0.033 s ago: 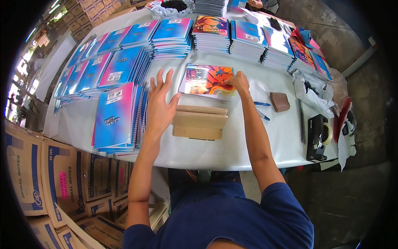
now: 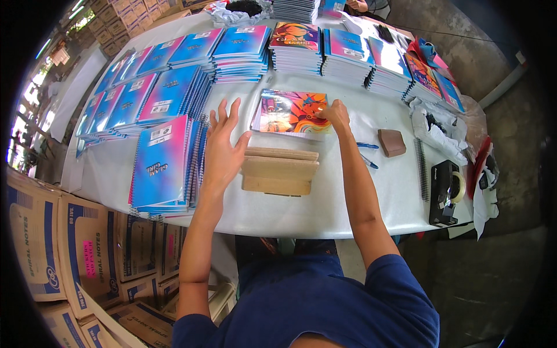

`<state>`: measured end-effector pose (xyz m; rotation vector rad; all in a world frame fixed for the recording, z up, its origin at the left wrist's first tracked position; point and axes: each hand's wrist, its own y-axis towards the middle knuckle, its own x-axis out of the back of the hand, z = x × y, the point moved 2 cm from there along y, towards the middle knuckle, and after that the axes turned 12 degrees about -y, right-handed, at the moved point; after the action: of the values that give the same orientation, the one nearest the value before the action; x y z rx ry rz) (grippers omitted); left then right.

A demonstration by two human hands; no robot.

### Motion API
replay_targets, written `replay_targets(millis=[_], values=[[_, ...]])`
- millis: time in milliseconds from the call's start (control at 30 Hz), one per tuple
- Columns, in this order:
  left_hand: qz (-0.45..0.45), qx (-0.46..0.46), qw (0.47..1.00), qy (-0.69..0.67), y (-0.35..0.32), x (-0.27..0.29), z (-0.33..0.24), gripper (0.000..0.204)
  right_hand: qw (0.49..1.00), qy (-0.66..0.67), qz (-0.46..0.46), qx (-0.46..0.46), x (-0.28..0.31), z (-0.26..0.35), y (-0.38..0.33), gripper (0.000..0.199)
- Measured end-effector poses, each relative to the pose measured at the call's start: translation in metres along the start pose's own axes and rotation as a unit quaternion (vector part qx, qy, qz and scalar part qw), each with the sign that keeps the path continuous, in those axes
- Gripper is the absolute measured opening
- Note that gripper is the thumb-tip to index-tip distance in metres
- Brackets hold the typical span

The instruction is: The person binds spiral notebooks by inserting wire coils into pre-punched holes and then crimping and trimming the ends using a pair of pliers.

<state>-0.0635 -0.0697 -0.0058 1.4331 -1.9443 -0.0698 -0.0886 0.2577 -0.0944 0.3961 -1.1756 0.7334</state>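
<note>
A notebook (image 2: 290,113) with a colourful orange, purple and yellow cover lies flat in the middle of the table. My right hand (image 2: 335,115) is closed at its right edge, thumb on the cover and fingers curled. To the notebook's left, my left hand (image 2: 225,139) is held with its fingers spread and nothing in it. Just in front of the notebook is a tan board block (image 2: 277,174) with a stepped top, near my left thumb. Blue pens (image 2: 368,153) lie beside my right forearm, along with a brown block (image 2: 392,142).
Stacks of blue-and-pink spiral notebooks (image 2: 159,165) fill the left side and the back (image 2: 241,43). At right are a black tape dispenser (image 2: 444,191), a loose spiral coil (image 2: 420,168) and crumpled white wrapping (image 2: 438,130). Cardboard cartons (image 2: 87,243) stand at lower left.
</note>
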Motion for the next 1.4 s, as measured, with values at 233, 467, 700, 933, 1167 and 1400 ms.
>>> replay_targets(millis=[233, 467, 700, 933, 1167, 1400], values=[[-0.014, 0.002, 0.996, -0.092, 0.003, -0.007, 0.013, 0.078, 0.955, 0.203, -0.185, 0.109, 0.003, -0.025, -0.009, 0.034], [-0.057, 0.13, 0.919, -0.368, 0.039, -0.026, 0.013, 0.079, 0.81, 0.491, -0.178, 0.266, 0.102, -0.019, -0.121, 0.024], [0.179, 0.06, 0.809, -0.556, 0.024, -0.005, -0.017, 0.068, 0.784, 0.586, -0.058, 0.194, 0.097, -0.025, -0.18, 0.022], [0.226, -0.028, 0.836, -0.499, 0.019, 0.006, -0.019, 0.074, 0.871, 0.426, -0.028, 0.242, 0.067, -0.05, -0.183, 0.013], [0.249, -0.035, 0.841, -0.48, 0.022, 0.007, -0.024, 0.07, 0.855, 0.407, -0.074, 0.314, 0.07, -0.049, -0.188, 0.014], [0.257, -0.036, 0.842, -0.474, 0.023, 0.011, -0.037, 0.068, 0.834, 0.476, -0.046, 0.277, 0.057, -0.054, -0.187, 0.014]])
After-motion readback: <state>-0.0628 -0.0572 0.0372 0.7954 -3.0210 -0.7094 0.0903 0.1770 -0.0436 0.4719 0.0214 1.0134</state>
